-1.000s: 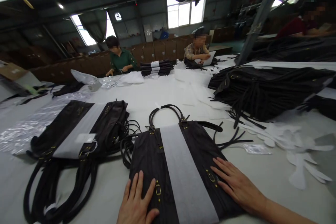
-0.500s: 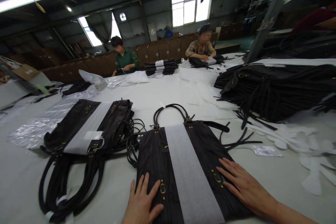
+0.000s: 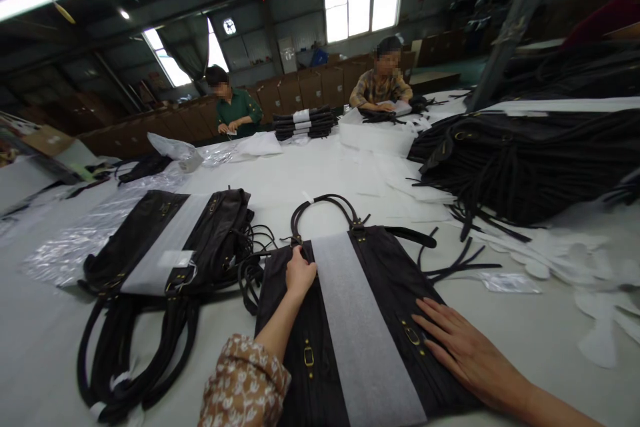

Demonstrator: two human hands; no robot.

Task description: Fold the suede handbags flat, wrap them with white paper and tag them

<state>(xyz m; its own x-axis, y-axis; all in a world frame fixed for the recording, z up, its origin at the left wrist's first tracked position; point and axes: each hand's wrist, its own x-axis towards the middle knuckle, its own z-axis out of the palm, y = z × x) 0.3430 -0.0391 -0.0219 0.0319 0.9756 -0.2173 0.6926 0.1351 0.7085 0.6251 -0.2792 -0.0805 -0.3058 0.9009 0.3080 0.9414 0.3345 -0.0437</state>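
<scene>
A dark handbag (image 3: 370,293) lies flat in front of me, a strip of white tissue paper (image 3: 363,320) running down its middle. Its looped handle (image 3: 323,199) points away from me. At the left foot of that handle, my left hand (image 3: 301,272) is closed on the upper edge of the bag; the exact part between its fingers is hidden. My right hand (image 3: 463,347) rests flat and open on the bag's right side, beside a brass buckle (image 3: 413,336). A matching buckle (image 3: 309,356) shows on the left side.
Stacked handbags (image 3: 165,240) with tissue bands lie to my left, handles toward me. At the right is a large pile of dark bags (image 3: 530,160), with white paper pieces (image 3: 595,320) and a small clear packet (image 3: 510,282) nearer. Two people (image 3: 237,110) work across the table.
My left hand has moved up from lying flat beside the left buckle to the foot of the handle, and its fingers have closed there. My right hand stays in place.
</scene>
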